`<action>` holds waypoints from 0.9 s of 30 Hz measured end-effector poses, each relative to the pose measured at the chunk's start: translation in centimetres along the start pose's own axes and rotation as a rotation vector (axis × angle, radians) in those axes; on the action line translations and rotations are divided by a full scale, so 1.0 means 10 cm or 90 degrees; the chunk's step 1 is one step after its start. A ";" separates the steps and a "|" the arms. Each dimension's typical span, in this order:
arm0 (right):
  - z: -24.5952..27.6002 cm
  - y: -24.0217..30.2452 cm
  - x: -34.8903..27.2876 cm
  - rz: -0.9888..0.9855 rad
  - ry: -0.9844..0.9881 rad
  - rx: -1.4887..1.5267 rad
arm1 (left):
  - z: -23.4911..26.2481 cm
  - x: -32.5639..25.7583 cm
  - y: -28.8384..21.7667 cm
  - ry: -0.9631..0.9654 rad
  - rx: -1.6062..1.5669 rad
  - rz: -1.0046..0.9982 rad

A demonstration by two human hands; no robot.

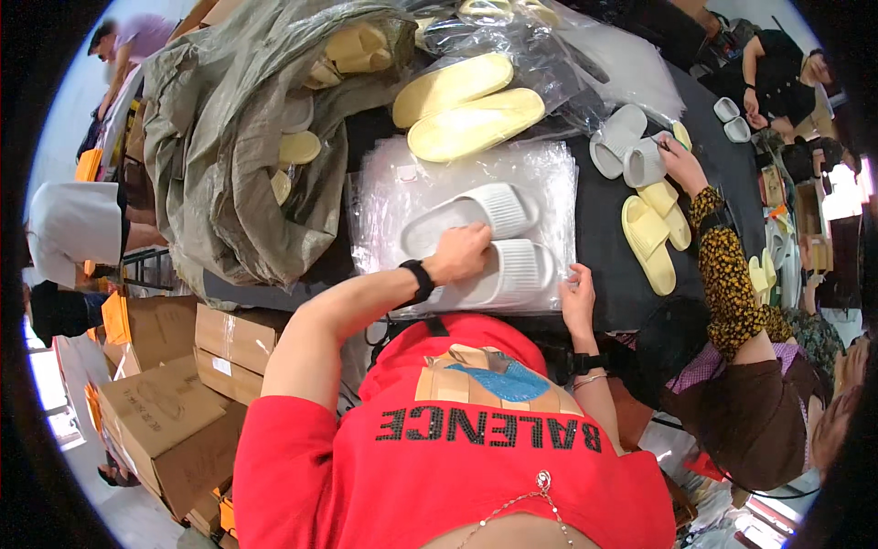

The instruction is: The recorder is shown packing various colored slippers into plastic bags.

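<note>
White foam slide sandals, one pair, side by side on a stack of clear plastic bags (549, 174) at the near table edge; long axes run left to right; far slide (471, 217), near slide (508, 272); left hand (460, 253) curled, fingers pressed on the near slide's left end; right hand (578, 297) loosely spread, flat on the bags just right of it; left hand nearer.

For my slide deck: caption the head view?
Left hand on white slippers, right hand at clear bags.
</note>
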State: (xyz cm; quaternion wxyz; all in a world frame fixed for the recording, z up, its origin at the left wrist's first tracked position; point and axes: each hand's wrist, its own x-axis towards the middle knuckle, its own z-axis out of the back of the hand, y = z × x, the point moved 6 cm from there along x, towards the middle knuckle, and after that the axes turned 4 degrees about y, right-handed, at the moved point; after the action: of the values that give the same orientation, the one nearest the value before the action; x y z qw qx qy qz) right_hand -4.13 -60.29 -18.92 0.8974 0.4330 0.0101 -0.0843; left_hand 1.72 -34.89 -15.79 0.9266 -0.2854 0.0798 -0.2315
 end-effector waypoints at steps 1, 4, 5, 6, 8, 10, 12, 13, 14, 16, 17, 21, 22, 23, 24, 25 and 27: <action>0.01 0.00 -0.02 0.007 -0.006 -0.010 | 0.05 -0.08 0.08 0.013 0.022 0.038; -0.03 0.01 -0.06 0.021 -0.010 -0.015 | 0.30 -0.44 0.63 -0.077 0.060 0.150; -0.05 0.02 -0.06 0.022 -0.007 -0.004 | 0.36 -0.61 0.87 -0.081 0.076 0.208; -0.04 0.01 -0.05 0.021 -0.008 0.005 | 0.48 -0.74 1.01 -0.079 0.121 0.255; -0.03 0.01 -0.02 -0.004 -0.013 0.009 | 0.73 -0.95 1.26 -0.182 0.083 0.318; 0.01 0.14 -0.02 0.028 -0.037 -0.088 | 0.93 -1.02 1.39 -0.251 0.082 0.315; 0.06 0.38 -0.04 0.112 -0.087 -0.284 | 1.15 -0.91 1.15 -0.236 0.052 0.308; -0.02 0.46 -0.04 0.162 -0.047 -0.300 | 1.22 -0.82 0.92 -0.224 0.033 0.285; -0.10 0.55 -0.03 0.213 -0.004 -0.314 | 1.23 -0.69 0.75 -0.218 -0.020 0.231; -0.33 0.71 -0.07 0.276 0.111 -0.400 | 1.13 -0.35 0.39 -0.174 -0.051 0.183; -0.45 0.78 -0.09 0.285 0.180 -0.471 | 1.03 -0.13 0.18 -0.116 -0.084 0.138; -0.69 0.61 -0.14 0.273 0.324 -0.206 | 0.27 0.53 -0.28 0.012 -0.073 0.019; -0.79 0.46 -0.13 0.228 0.394 -0.219 | 0.04 0.64 -0.26 0.019 -0.056 0.006; -0.81 0.45 -0.13 0.229 0.413 -0.251 | -0.10 0.69 -0.25 0.055 -0.054 0.018; -0.84 0.44 -0.13 0.230 0.431 -0.284 | -0.19 0.72 -0.20 0.072 -0.033 0.023; -0.85 0.42 -0.13 0.225 0.447 -0.318 | -0.23 0.76 -0.21 0.091 -0.013 0.024; -0.82 0.43 -0.11 0.244 0.400 -0.384 | -0.16 0.81 -0.19 0.033 0.054 0.005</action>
State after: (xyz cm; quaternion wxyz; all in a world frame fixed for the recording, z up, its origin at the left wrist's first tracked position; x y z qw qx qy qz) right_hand -4.10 -51.12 -20.58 0.9358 0.1515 0.2252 0.2247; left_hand 7.68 -40.93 -16.18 0.9365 -0.2391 0.0949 -0.2382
